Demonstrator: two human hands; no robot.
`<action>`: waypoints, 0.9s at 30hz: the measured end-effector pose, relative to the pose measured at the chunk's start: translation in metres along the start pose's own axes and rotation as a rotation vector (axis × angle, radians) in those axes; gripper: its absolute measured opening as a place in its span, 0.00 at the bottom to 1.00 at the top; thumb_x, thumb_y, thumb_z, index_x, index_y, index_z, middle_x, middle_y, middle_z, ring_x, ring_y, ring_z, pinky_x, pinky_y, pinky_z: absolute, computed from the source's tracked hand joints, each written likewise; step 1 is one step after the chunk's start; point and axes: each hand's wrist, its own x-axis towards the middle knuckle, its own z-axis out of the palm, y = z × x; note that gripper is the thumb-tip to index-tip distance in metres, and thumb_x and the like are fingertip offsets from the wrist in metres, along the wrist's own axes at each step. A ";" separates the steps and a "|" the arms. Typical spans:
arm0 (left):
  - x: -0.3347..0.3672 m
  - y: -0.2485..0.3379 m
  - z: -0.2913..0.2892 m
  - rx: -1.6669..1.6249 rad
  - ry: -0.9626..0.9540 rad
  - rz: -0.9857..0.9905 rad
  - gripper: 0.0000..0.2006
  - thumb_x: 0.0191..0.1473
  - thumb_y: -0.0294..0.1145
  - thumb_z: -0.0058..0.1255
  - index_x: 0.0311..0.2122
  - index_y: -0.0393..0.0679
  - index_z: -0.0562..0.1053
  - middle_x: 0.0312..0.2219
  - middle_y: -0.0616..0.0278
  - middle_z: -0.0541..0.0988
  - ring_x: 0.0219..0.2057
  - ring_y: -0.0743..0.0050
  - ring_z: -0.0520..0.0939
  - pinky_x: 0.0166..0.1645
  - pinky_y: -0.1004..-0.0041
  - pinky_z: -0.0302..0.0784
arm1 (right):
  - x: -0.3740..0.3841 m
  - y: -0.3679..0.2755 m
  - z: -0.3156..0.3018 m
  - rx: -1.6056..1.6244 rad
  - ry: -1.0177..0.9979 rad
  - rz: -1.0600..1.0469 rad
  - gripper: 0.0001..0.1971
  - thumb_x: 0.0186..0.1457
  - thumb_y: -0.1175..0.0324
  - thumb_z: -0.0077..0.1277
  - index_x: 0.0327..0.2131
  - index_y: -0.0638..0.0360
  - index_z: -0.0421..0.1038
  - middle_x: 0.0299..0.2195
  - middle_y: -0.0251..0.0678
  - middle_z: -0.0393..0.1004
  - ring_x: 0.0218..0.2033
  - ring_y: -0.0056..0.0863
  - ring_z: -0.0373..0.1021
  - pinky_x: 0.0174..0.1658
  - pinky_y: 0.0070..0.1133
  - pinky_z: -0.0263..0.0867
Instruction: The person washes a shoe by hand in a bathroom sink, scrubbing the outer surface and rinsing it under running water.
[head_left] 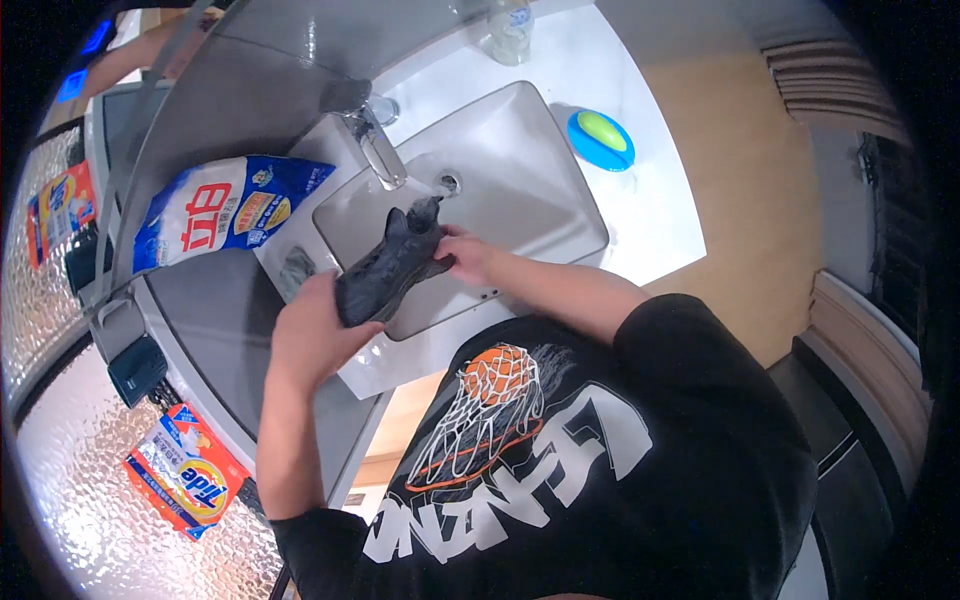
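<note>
A wet, dark grey cloth (390, 268) is stretched between my two hands over the near left part of the white sink (530, 190). My left hand (315, 325) is closed around its lower left end, thumb towards me. At the other end, my right hand (463, 255) grips the cloth's right side with bent fingers. The cloth's bunched far end is close to the spout of the chrome faucet (380, 150), near the drain (450, 183). Which kind of cloth item it is, I cannot tell.
A blue and white detergent bag (225, 212) lies left of the sink. An orange detergent bag (190, 472) is farther left. On the right counter sits a blue oval dish (603, 158) with a green piece (602, 130). A clear glass jar (510, 38) stands at the back.
</note>
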 end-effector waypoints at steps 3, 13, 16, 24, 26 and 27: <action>-0.019 0.020 -0.030 -0.068 0.188 0.073 0.34 0.35 0.38 0.70 0.49 0.38 0.69 0.41 0.47 0.77 0.42 0.48 0.79 0.48 0.64 0.74 | -0.035 0.000 0.040 0.231 -0.206 0.087 0.26 0.43 0.80 0.43 0.52 0.63 0.63 0.49 0.43 0.70 0.52 0.38 0.67 0.59 0.35 0.62; -0.031 0.076 -0.046 -0.053 0.654 0.228 0.41 0.38 0.36 0.72 0.57 0.38 0.63 0.48 0.50 0.72 0.44 0.62 0.76 0.45 0.71 0.72 | -0.049 0.019 0.098 0.243 -0.550 0.319 0.20 0.53 0.66 0.41 0.50 0.59 0.66 0.47 0.40 0.71 0.45 0.40 0.70 0.50 0.38 0.65; -0.028 0.092 -0.053 0.066 0.614 0.172 0.42 0.36 0.36 0.72 0.58 0.40 0.63 0.48 0.50 0.72 0.44 0.60 0.76 0.47 0.69 0.71 | -0.050 0.018 0.103 0.220 -0.611 0.371 0.20 0.54 0.65 0.40 0.51 0.55 0.65 0.47 0.36 0.71 0.46 0.43 0.70 0.50 0.39 0.65; -0.027 0.111 -0.062 0.376 0.643 0.310 0.45 0.33 0.36 0.72 0.60 0.45 0.64 0.48 0.51 0.72 0.51 0.52 0.71 0.51 0.64 0.69 | -0.055 0.018 0.110 0.210 -0.685 0.511 0.20 0.57 0.63 0.41 0.52 0.56 0.65 0.47 0.37 0.71 0.48 0.44 0.70 0.50 0.45 0.63; -0.024 0.107 -0.058 0.373 0.633 0.311 0.45 0.33 0.36 0.72 0.60 0.44 0.63 0.49 0.52 0.72 0.52 0.53 0.70 0.53 0.64 0.68 | -0.050 0.016 0.105 0.176 -0.661 0.458 0.20 0.56 0.62 0.42 0.52 0.56 0.65 0.47 0.37 0.70 0.48 0.43 0.69 0.51 0.45 0.62; -0.018 0.097 -0.049 0.148 0.682 0.343 0.47 0.33 0.36 0.73 0.61 0.43 0.61 0.51 0.53 0.71 0.52 0.56 0.70 0.53 0.64 0.68 | -0.046 0.012 0.100 0.148 -0.632 0.400 0.20 0.56 0.62 0.43 0.52 0.56 0.64 0.48 0.37 0.70 0.48 0.42 0.69 0.52 0.45 0.62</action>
